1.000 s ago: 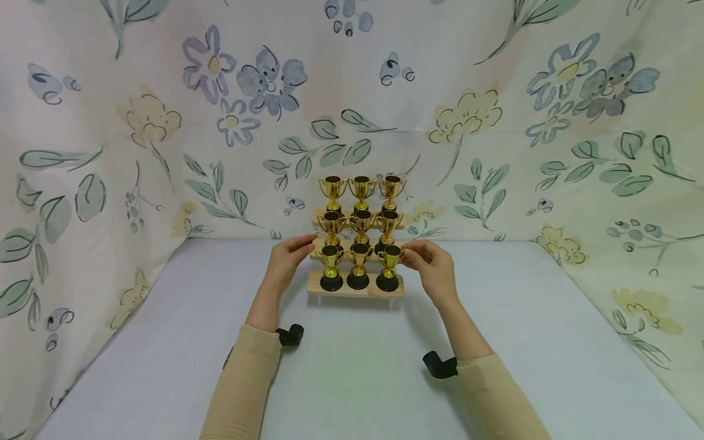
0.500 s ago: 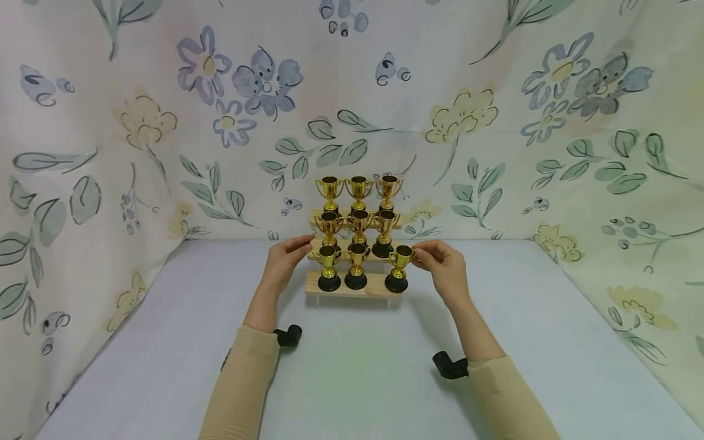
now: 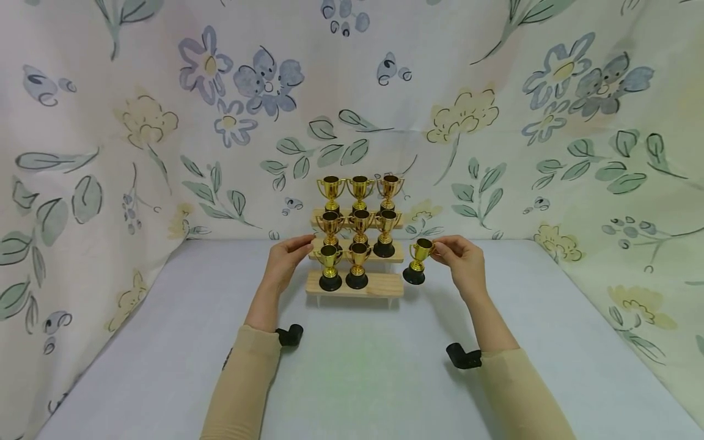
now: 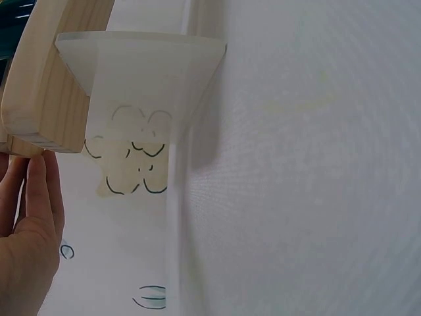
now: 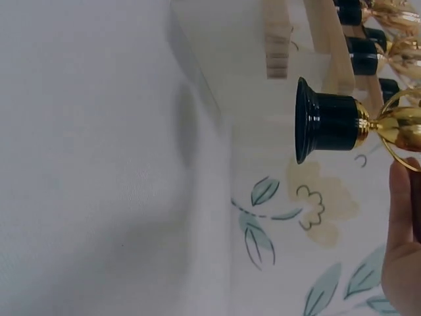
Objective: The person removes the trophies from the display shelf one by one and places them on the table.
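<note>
My right hand (image 3: 464,263) pinches a small gold trophy cup (image 3: 423,249) by its right handle, just past the right end of the lowest shelf. The cup tilts slightly, and its black base (image 5: 329,122) hangs in the air in the right wrist view. At the left end of the stepped wooden display stand (image 3: 379,286), my left hand (image 3: 284,264) holds the middle shelf's edge with its fingertips. The left wrist view shows those fingers (image 4: 39,191) against the wood. Two trophies (image 3: 357,263) stand on the front shelf, at its left and middle.
Several more gold trophies (image 3: 360,189) stand in rows on the two upper shelves. Clear supports (image 4: 141,66) hold up the shelves on the white-covered table (image 3: 352,366). A floral cloth (image 3: 467,61) hangs behind.
The right hand has drawn the front row's right trophy rightward off the lowest shelf and tilted it slightly. The left hand has stayed at the stand's left end.
</note>
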Demonstrator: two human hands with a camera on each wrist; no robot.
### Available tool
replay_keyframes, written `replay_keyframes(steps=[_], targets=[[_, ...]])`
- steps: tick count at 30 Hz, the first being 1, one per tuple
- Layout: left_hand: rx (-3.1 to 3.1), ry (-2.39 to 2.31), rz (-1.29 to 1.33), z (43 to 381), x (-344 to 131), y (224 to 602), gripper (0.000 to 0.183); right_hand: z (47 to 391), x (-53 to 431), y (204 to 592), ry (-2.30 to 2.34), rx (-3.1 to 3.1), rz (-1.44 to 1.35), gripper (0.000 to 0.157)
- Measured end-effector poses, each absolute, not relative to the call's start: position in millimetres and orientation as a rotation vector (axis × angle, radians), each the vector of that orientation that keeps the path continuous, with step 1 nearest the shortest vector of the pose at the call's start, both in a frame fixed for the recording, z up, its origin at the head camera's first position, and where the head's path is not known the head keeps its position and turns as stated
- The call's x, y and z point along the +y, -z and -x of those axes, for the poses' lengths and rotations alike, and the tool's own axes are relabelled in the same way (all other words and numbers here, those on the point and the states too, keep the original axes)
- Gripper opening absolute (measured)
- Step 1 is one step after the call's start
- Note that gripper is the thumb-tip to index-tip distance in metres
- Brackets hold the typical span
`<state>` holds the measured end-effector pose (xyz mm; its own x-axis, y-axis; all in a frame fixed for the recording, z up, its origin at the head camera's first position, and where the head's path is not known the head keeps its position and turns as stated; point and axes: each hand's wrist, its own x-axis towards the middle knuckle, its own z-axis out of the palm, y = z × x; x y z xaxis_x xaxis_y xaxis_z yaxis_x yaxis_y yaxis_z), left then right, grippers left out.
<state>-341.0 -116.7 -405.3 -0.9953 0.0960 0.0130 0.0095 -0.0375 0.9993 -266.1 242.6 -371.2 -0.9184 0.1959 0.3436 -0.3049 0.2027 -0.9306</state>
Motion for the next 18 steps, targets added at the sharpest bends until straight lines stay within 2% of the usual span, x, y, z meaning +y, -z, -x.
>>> replay_keyframes(steps=[18], targets=[[2.128, -2.223, -0.138, 341, -116, 406, 0.042, 317, 264, 383, -1.782, -2.075, 0.114, 0.027]])
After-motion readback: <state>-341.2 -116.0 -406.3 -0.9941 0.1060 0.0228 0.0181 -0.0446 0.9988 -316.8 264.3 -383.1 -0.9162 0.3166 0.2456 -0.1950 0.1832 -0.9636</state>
